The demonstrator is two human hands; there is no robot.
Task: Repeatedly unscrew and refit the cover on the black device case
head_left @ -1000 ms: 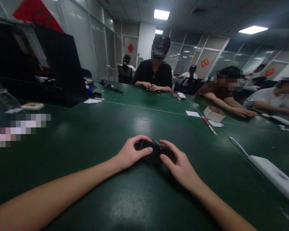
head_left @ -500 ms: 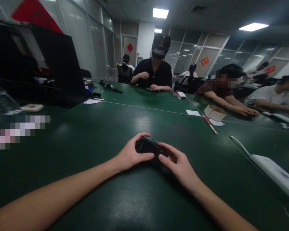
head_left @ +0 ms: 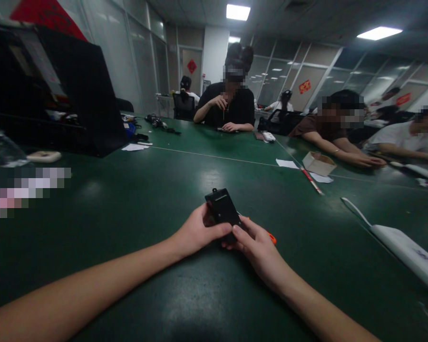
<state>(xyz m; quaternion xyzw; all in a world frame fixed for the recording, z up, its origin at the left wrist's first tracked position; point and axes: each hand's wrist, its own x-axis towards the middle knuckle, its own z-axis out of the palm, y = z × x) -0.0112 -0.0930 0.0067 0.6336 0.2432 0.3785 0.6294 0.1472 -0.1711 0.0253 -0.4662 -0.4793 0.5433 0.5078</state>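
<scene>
A small black box-shaped device [head_left: 221, 207] stands tilted upright over the green table [head_left: 128, 199], near its middle front. My left hand [head_left: 194, 231] grips its lower left side, thumb across the front. My right hand [head_left: 255, 244] holds its lower right side with closed fingers. An orange-tipped thing [head_left: 271, 237] pokes out past my right hand's fingers; what it is stays unclear.
A large black case [head_left: 64, 90] and a flat pale object [head_left: 44, 156] sit at the left. A white power strip [head_left: 403, 249] lies at the right. A cardboard box [head_left: 318, 163], a red pen [head_left: 312, 180] and papers lie beyond. Several people sit across the table.
Both hands have raised the black device from lying flat between them to standing upright. An orange tip now shows by my right hand. The person opposite lifted a hand toward the face.
</scene>
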